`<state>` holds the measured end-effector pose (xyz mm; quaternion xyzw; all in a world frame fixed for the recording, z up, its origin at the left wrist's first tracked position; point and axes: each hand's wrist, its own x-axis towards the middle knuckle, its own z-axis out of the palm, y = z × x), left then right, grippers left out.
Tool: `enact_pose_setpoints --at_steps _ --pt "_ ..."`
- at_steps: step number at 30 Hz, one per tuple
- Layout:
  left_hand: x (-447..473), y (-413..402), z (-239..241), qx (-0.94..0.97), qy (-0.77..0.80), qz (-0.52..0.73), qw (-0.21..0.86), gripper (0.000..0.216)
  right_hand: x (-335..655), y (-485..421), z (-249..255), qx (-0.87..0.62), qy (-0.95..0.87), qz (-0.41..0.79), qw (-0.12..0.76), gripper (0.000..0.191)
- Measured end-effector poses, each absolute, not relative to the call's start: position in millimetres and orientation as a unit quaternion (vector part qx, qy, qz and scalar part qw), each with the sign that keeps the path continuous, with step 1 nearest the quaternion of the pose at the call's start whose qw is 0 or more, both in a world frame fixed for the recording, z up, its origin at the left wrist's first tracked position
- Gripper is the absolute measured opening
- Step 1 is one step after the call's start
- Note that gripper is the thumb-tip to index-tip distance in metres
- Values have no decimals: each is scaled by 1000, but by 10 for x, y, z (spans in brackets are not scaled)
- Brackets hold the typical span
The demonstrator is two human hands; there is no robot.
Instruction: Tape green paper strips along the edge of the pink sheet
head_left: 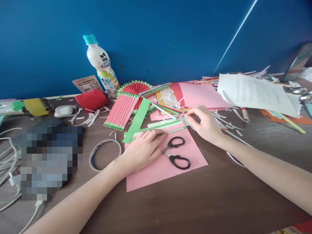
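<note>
My left hand [143, 149] lies flat with its fingers stretched out on a sheet of pink paper [146, 180]. It presses near the sheet's far edge, where green and whitish strips [174, 129] run across. Black-handled scissors [172, 158] rest on the sheet, their blades mostly hidden under that hand. Just beyond the sheet's far right corner, my right hand [204, 125] is raised with thumb and forefinger pinched together; what is between them, if anything, is too small to make out. A loose green paper strip [138, 120] slants across the sheet's far left corner.
Left of the sheet lies a tape roll [92, 159]. Behind are a pleated pink-and-green paper [122, 110], a red pleated fan [133, 87] and a bottle [96, 57]. Paper scraps [225, 122] and a printed sheet [253, 92] spread right. Cables [14, 162] lie left.
</note>
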<state>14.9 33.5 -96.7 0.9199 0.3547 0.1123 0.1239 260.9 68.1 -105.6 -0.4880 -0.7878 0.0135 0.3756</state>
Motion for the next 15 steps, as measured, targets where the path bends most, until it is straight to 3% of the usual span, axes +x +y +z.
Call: enact_pose_setpoints --at_steps 5,13,15 --pt "145 340 -893 903 368 124 184 37 2535 606 -1048 -341 -878 62 329 13" --pt "49 417 -725 812 411 216 354 39 2537 590 -1092 -345 -880 109 306 21" --pt "-12 440 -563 783 458 242 345 35 2541 592 -1103 -341 -883 97 308 21"
